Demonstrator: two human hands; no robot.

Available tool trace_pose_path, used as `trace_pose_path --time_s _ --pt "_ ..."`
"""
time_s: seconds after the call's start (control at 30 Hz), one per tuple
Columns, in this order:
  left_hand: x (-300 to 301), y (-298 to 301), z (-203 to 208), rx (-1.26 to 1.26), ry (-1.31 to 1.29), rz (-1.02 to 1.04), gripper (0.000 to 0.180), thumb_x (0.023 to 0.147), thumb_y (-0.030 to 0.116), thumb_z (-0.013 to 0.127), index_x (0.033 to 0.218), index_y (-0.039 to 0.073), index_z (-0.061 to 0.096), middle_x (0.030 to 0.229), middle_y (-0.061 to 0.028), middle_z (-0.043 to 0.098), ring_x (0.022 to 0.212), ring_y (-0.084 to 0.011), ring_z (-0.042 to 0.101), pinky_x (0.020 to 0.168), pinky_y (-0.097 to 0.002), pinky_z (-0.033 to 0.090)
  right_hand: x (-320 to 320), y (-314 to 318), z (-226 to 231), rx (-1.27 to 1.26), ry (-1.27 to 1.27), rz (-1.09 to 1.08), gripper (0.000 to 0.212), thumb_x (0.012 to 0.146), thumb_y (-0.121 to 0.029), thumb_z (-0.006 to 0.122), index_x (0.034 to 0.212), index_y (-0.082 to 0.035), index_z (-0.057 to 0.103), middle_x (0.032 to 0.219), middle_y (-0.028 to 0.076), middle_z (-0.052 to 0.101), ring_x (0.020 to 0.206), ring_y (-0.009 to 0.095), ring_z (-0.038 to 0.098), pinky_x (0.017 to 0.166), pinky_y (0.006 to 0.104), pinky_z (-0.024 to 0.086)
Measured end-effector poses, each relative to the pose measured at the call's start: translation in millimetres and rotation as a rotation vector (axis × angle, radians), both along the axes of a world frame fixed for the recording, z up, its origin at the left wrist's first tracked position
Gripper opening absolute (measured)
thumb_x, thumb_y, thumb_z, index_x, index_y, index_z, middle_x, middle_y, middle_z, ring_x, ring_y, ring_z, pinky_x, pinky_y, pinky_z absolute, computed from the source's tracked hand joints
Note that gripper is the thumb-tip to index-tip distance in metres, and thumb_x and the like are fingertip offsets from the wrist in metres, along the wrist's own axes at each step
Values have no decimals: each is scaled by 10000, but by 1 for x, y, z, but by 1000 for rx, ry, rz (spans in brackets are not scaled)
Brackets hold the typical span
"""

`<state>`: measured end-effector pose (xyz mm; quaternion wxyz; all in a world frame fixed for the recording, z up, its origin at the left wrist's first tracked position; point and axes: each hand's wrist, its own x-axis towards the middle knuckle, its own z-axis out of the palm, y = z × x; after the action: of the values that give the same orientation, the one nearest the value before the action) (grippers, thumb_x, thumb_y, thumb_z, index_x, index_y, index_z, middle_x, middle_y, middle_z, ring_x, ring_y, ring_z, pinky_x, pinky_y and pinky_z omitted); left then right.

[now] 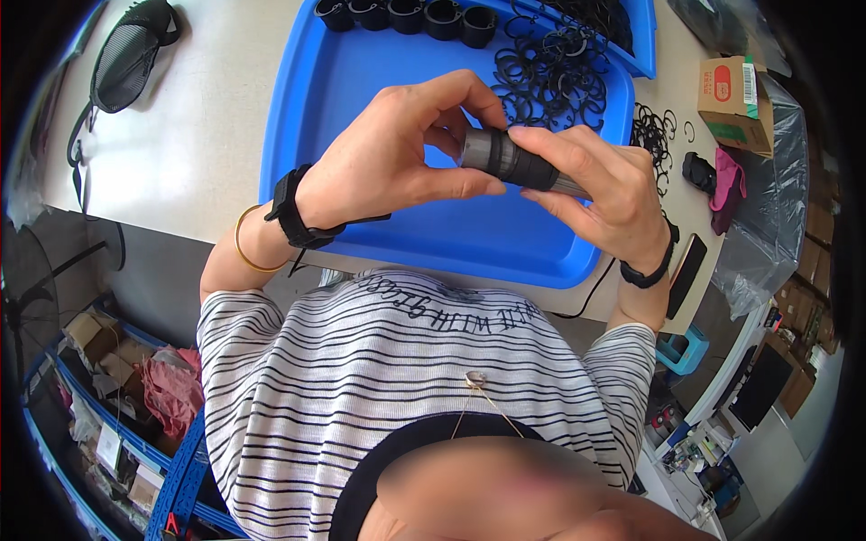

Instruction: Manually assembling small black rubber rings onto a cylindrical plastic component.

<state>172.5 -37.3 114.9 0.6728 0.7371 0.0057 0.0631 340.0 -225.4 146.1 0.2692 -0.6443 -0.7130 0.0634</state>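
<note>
Above the blue tray (pixel 442 239), a short dark cylinder (pixel 507 159) is held between my two hands, tilted down to the right. It has a smooth grey left end, a black banded middle and a ribbed right end. The fingers and thumb of my left hand (pixel 397 153) curl around its left end. My right hand (pixel 609 185) is closed on the right part, thumb and fingers pressed along it, hiding some of that end. Black open rings (pixel 552 81) lie heaped in the tray's far right part. Several black cylindrical pieces (pixel 406 14) stand in a row along its far edge.
A blue bin (pixel 642 36) with black parts sits at the far right. More black rings (pixel 651 135) lie on the table beside the tray. Further right are a cardboard box (pixel 735 104), a pink and black item (pixel 724 185) and a phone-like slab (pixel 687 275). A black mesh object (pixel 131 59) lies far left.
</note>
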Motion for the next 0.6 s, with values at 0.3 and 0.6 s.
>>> trace_pose_path --time_s 0.3,0.6 --pt "0 -2 2 -15 -13 5 444 783 8 806 1158 -28 571 1079 -82 637 939 -157 662 916 -344 565 0 -1 1 -18 18 -4 616 696 -142 839 1279 -146 642 868 39 660 629 195 638 511 317 514" --pt "0 -3 0 -18 2 -8 424 784 11 808 1136 -30 575 1069 -81 633 942 -157 663 902 -337 574 -1 -4 4 -69 53 15 620 670 -75 834 1259 -75 640 853 111 666 644 251 650 547 332 503"
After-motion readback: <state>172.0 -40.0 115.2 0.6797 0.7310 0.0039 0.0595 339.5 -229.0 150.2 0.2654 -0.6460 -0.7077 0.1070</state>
